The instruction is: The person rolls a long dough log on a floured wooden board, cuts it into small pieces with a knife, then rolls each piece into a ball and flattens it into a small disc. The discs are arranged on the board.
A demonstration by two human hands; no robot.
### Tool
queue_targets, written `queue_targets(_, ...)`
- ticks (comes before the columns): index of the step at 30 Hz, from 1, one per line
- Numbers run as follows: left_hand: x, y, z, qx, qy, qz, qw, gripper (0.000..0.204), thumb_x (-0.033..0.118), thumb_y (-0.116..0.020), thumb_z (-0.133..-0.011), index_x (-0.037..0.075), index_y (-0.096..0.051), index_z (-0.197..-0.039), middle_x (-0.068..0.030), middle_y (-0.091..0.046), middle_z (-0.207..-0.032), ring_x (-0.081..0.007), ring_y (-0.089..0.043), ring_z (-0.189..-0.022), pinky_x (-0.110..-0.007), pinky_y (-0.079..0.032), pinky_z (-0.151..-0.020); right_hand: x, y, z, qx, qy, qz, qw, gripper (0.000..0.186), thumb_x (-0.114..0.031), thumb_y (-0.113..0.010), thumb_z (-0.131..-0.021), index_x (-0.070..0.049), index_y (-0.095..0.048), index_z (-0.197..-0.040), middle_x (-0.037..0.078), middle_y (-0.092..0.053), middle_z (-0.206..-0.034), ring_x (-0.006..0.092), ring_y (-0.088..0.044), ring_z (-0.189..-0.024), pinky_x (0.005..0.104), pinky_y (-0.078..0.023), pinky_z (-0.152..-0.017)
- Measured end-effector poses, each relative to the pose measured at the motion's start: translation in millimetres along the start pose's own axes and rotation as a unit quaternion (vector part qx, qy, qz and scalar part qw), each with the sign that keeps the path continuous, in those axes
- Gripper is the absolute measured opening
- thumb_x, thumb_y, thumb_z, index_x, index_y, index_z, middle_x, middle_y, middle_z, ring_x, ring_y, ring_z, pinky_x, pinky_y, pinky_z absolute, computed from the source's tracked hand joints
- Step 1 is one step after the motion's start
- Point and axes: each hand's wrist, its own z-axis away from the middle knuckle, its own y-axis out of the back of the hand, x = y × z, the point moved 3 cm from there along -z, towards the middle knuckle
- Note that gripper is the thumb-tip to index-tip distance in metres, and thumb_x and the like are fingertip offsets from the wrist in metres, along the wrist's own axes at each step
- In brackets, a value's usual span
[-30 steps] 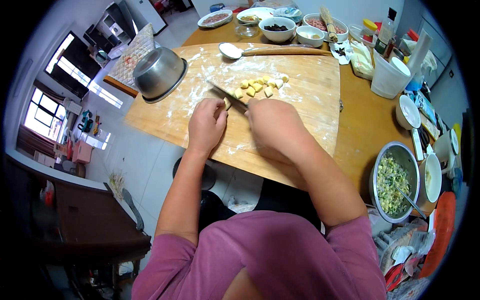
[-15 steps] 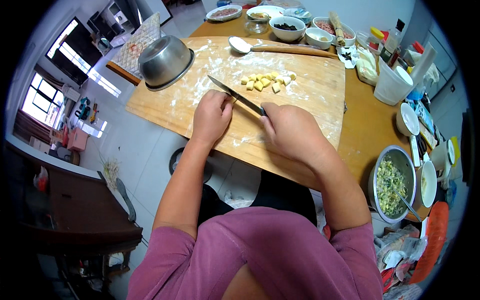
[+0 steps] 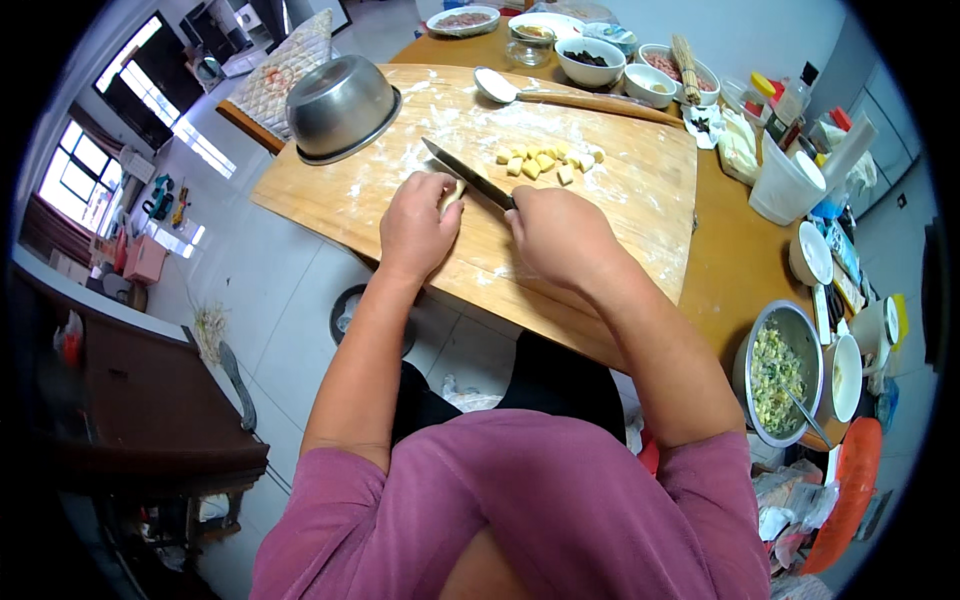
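My right hand (image 3: 563, 235) is wrapped round the handle of a kitchen knife (image 3: 468, 174), whose blade slants toward the far left above the floury wooden board (image 3: 625, 240). Close to the blade, my left hand (image 3: 418, 228) grips a pale strip of dough (image 3: 452, 195) between thumb and fingers; most of the strip is hidden by the hand. Several small yellowish dough pieces (image 3: 546, 156) lie in a loose cluster beyond my right hand. An upturned steel bowl (image 3: 342, 105) rests on the board's far left corner.
Along the board's far edge lie a white scoop of flour (image 3: 494, 86) and a wooden rolling pin (image 3: 600, 101). Bowls of food, including a white bowl of dark pieces (image 3: 588, 66), stand behind. A steel bowl of chopped filling (image 3: 785, 385) with a spoon sits at the right table edge.
The dough strip now shows between my left thumb and fingers, where it was mostly hidden before. My right hand and the knife have shifted slightly, and the whole view has moved a little.
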Motion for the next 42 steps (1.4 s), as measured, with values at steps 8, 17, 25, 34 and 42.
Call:
queue_targets(8,-12.4,2.7,2.3,0.027,0.0,-0.03,0.999,0.012,0.018,-0.07,-0.095,0.008,-0.074,-0.099,-0.0112,-0.074,-0.1,-0.0345,-0.069,-0.097,-0.046,-0.056,-0.082,11.0,4.5,11.7,0.08,0.062,-0.06,0.993,0.026,-0.025,-0.057,-0.105,-0.001,-0.066,-0.104,0.024,-0.072,-0.089,0.0441,-0.07,-0.088,0.0554,-0.055,-0.081)
queue_targets(17,-14.0,1.6,1.2,0.031,0.003,-0.037,0.999,0.013,0.018,-0.07,-0.094,0.008,-0.075,-0.098,-0.0113,-0.073,-0.098,-0.0349,-0.069,-0.096,-0.046,-0.056,-0.081,9.5,1.5,17.6,0.064,0.091,-0.042,0.993,0.024,-0.023,-0.058,-0.104,0.0,-0.065,-0.103,0.025,-0.071,-0.086,0.0453,-0.07,-0.084,0.0563,-0.054,-0.078)
queue_targets(25,-13.5,0.0,2.9,0.019,-0.003,-0.044,0.999,0.012,0.019,-0.07,-0.094,0.009,-0.076,-0.096,-0.0112,-0.071,-0.096,-0.0346,-0.068,-0.096,-0.047,-0.056,-0.081,2.5,2.6,17.4,0.021,0.064,-0.018,0.998,0.025,-0.022,-0.058,-0.104,0.0,-0.068,-0.103,0.024,-0.073,-0.09,0.0442,-0.071,-0.088,0.0547,-0.056,-0.081)
queue_targets(34,-12.7,14.0,9.1,-0.007,0.02,-0.028,0.999,0.019,0.02,-0.076,-0.09,0.01,-0.077,-0.106,-0.0141,-0.071,-0.099,-0.0356,-0.068,-0.1,-0.047,-0.056,-0.086,-18.1,-8.7,-10.7,-0.009,0.033,0.022,0.999,0.029,-0.025,-0.057,-0.105,0.0,-0.072,-0.107,0.023,-0.075,-0.097,0.042,-0.072,-0.094,0.0524,-0.056,-0.085)
queue_targets(42,-23.1,13.5,4.5,-0.026,0.091,-0.007,0.996,0.017,0.02,-0.073,-0.093,0.009,-0.076,-0.105,-0.0133,-0.074,-0.105,-0.0363,-0.069,-0.096,-0.047,-0.056,-0.083,0.5,3.7,8.2,0.044,0.022,-0.032,0.998,0.028,-0.026,-0.056,-0.106,-0.001,-0.067,-0.105,0.024,-0.073,-0.093,0.044,-0.071,-0.091,0.0546,-0.055,-0.083)
